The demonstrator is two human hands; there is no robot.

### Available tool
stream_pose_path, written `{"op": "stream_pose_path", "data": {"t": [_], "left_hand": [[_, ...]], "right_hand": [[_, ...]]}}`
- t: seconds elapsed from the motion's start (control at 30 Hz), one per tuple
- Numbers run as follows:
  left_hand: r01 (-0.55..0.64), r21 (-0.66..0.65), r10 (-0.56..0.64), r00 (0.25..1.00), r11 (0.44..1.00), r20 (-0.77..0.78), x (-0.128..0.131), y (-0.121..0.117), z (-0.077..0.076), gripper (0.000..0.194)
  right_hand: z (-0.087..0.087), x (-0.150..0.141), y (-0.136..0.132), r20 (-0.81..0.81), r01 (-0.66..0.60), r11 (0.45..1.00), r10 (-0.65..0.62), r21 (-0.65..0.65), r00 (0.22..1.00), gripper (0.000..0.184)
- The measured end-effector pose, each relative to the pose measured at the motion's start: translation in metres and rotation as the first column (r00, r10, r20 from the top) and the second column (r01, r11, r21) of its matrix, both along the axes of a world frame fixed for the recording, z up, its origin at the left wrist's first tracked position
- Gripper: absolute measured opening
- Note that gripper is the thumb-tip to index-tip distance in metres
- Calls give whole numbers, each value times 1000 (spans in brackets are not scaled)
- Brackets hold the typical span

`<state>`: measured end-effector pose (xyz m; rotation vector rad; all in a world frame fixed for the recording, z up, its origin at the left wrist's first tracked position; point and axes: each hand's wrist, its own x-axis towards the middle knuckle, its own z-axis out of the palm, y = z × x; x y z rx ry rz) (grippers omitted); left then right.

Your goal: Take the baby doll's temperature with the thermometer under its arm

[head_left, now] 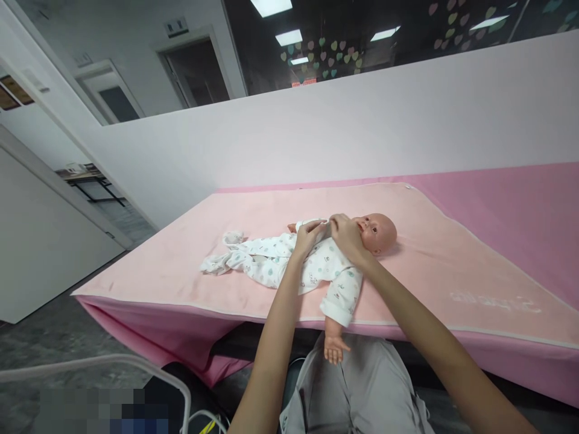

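A bald baby doll (382, 232) lies on its back across the table, head to the right and feet to the left. It wears a white printed baby top (323, 265) and matching footed pants (265, 271). My left hand (310, 236) is at the top's chest, with its fingers bent and closed on the fabric. Close beside it, my right hand (347, 236) is at the neckline below the doll's chin, fingers pinched on the cloth. My hands partly hide the front of the top. One doll arm (333, 343) hangs over the table's near edge.
A peach mat (158, 259) lies over a pink cloth (511, 205) on the table. A white low wall (362, 132) with dark glass above runs along the back. A white curved metal bar (113, 360) is at lower left, and my legs (362, 386) are under the near edge.
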<state>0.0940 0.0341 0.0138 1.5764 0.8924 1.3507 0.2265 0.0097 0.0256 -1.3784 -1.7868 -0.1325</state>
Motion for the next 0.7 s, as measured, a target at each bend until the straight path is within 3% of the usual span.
{"op": "stream_pose_path", "data": {"t": [0.13, 0.3, 0.47, 0.6, 0.7], "left_hand": [[102, -33, -105, 992, 994, -73, -1, -3, 3, 23], [143, -69, -137, 988, 987, 74, 0, 1, 1, 32], [70, -137, -15, 929, 988, 370, -4, 10, -4, 38], [67, -172, 23, 880, 983, 475, -9, 13, -3, 34], [87, -168, 3, 882, 982, 472, -11, 10, -1, 30]], "right_hand": [[24, 22, -9, -345, 72, 974, 6, 213, 938, 22], [37, 27, -18, -727, 73, 953, 173, 293, 664, 25], [31, 12, -26, -827, 0, 954, 259, 299, 499, 24], [26, 3, -34, -849, -103, 962, 273, 254, 452, 24], [27, 5, -49, -838, -118, 960, 280, 255, 468, 23]]}}
